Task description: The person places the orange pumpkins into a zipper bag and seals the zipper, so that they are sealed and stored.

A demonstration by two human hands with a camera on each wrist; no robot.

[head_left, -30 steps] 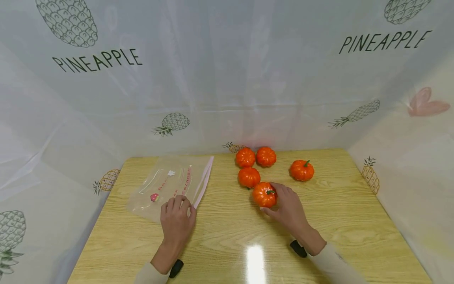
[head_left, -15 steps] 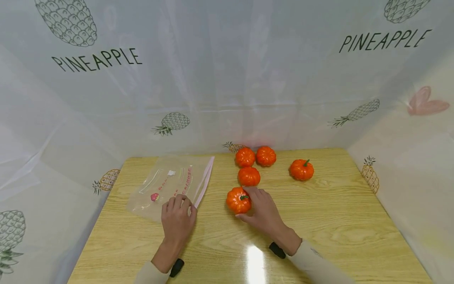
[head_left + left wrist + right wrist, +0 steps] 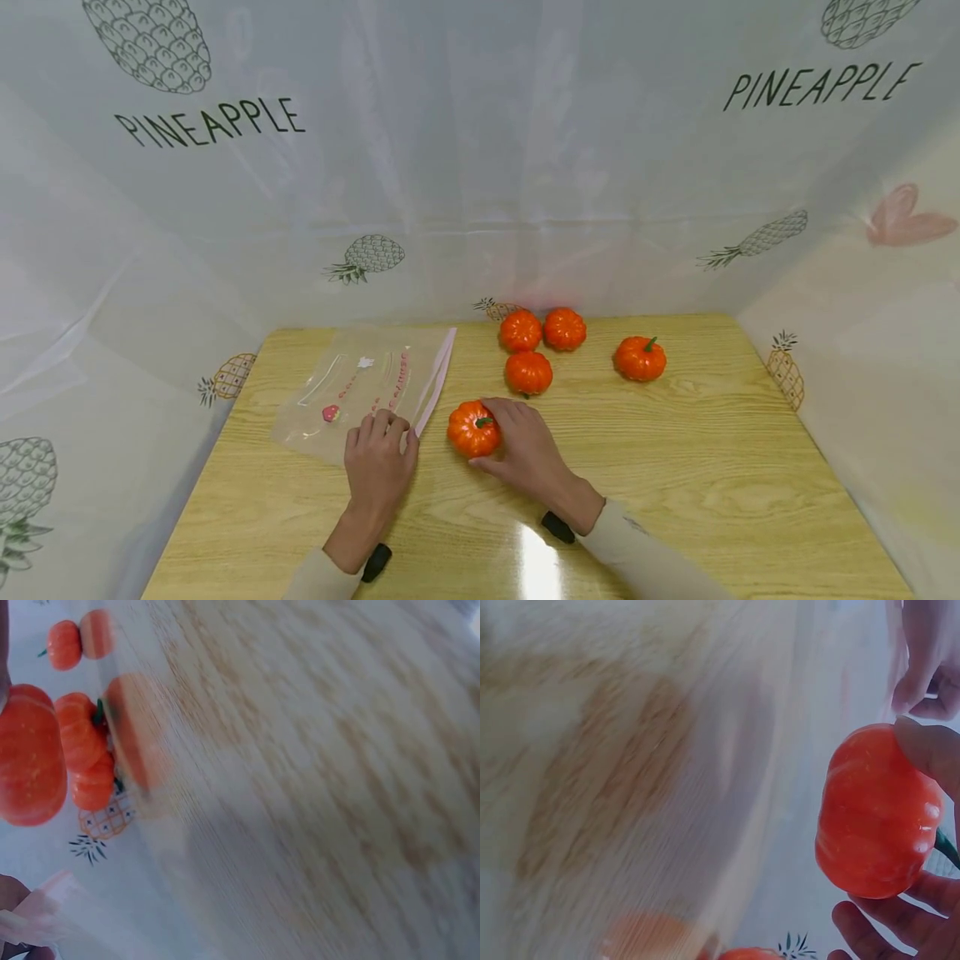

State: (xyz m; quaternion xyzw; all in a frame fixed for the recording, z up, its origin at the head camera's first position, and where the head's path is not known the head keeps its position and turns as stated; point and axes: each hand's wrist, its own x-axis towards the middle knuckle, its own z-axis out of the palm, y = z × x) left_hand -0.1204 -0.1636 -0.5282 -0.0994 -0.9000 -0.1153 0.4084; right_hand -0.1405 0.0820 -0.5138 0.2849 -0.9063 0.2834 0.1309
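Held pumpkin (image 3: 470,430) now nearer the bag (image 3: 360,385), both partly behind the hands (image 3: 379,467) (image 3: 528,450).

Gripping a glossy, lobed, green-stemmed orange pumpkin (image 3: 877,814) with the bare right hand (image 3: 924,921) — held clear of the brown-streaked wood-grain surface (image 3: 607,772), near the bare left hand (image 3: 928,637).

The pumpkin (image 3: 467,432) at lower middle looks like smooth, shiny plastic. The bag (image 3: 384,377) at lower left looks like thin, see-through plastic. The table (image 3: 712,475) looks like smooth, shiny wood. The sheet (image 3: 480,150) up top looks like thin, creased plastic. The sleeves (image 3: 648,554) at the bottom look like dull cloth.
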